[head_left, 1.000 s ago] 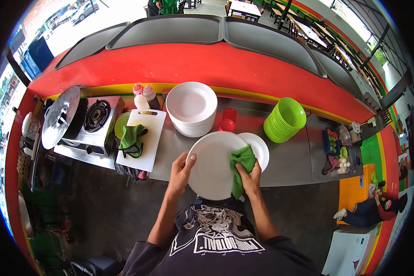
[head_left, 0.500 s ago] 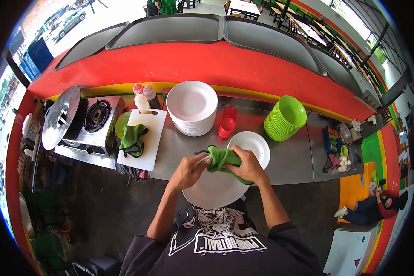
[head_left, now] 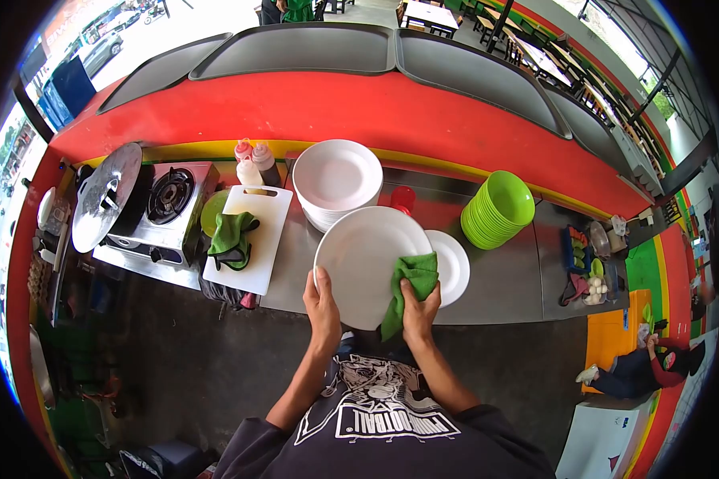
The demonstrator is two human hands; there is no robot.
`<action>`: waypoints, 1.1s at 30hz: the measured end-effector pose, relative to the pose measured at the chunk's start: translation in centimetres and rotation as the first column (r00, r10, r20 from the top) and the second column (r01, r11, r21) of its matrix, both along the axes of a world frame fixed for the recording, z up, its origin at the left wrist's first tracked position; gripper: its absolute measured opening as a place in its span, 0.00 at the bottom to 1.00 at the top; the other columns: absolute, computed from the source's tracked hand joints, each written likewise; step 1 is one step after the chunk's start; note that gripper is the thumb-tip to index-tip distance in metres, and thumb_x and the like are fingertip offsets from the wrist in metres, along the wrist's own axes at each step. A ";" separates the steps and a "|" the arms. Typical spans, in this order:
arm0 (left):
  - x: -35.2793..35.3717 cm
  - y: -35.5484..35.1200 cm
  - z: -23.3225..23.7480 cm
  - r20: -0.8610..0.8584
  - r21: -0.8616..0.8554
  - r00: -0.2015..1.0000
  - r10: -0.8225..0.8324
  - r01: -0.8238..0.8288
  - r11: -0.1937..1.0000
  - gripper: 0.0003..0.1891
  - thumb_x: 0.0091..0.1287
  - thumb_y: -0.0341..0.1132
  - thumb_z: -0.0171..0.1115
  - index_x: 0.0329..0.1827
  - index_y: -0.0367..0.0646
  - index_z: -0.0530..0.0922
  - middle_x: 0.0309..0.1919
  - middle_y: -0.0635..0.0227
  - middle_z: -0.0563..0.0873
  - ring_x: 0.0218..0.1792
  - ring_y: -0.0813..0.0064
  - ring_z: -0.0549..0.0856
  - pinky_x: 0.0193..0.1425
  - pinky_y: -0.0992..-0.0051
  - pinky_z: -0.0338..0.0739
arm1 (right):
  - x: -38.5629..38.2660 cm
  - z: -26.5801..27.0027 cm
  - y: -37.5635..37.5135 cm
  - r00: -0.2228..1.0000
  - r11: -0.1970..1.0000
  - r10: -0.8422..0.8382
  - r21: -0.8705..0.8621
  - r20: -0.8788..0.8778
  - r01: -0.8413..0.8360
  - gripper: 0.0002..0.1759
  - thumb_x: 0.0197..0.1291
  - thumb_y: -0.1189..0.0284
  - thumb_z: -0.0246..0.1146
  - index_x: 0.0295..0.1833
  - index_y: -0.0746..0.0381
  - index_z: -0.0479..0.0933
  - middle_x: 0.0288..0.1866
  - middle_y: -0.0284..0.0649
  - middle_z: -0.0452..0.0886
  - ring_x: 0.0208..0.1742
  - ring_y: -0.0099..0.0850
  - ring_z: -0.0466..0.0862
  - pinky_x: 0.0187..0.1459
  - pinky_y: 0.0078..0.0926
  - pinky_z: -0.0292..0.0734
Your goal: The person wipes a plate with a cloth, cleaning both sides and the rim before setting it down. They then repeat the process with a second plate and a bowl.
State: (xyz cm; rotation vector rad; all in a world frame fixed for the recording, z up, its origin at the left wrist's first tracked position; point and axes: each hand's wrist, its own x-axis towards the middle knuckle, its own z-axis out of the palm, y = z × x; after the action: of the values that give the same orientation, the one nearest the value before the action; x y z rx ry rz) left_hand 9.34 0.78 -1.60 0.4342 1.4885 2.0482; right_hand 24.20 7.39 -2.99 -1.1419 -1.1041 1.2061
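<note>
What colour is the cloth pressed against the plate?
The cloth is bright green against the white plate, clearest in the head view.

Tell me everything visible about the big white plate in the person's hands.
The plate is large, round, plain white and smooth, with a shallow rim. It is held above the steel counter, tilted with its face toward the camera. The left hand grips its lower left edge. The right hand presses a green cloth against its right side. No food shows on it.
</note>
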 end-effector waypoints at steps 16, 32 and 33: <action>-4.3 -0.1 6.8 -0.476 -0.424 0.518 -0.711 0.573 0.701 0.15 0.76 0.40 0.61 0.53 0.35 0.83 0.29 0.61 0.87 0.31 0.80 0.81 0.40 0.71 0.78 | 1.9 10.4 4.9 0.441 0.606 0.495 0.067 0.749 -0.793 0.23 0.51 0.71 0.76 0.49 0.64 0.74 0.37 0.53 0.85 0.42 0.54 0.86 0.41 0.42 0.78; -2.6 0.3 2.2 0.055 0.008 0.997 -0.054 0.054 0.999 0.20 0.78 0.50 0.59 0.45 0.37 0.81 0.30 0.79 0.80 0.31 0.88 0.75 0.36 0.81 0.72 | -1.5 1.8 -0.9 0.999 0.996 -0.018 0.087 0.045 0.014 0.23 0.63 0.70 0.73 0.59 0.70 0.74 0.50 0.40 0.83 0.50 0.28 0.82 0.56 0.29 0.76; -2.1 0.3 1.9 0.092 0.016 0.995 -0.042 0.041 0.999 0.20 0.78 0.49 0.59 0.46 0.38 0.81 0.29 0.79 0.80 0.31 0.88 0.75 0.36 0.81 0.72 | -1.6 1.4 -0.8 0.999 0.997 -0.033 0.066 0.007 0.033 0.23 0.63 0.72 0.72 0.59 0.70 0.74 0.50 0.40 0.83 0.50 0.28 0.82 0.56 0.29 0.76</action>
State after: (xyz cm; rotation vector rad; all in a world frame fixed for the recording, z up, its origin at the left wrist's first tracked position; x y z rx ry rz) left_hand 7.27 1.12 0.34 0.3678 1.4002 2.0199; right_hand 22.58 6.57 -1.55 -1.1114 -1.1189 1.1323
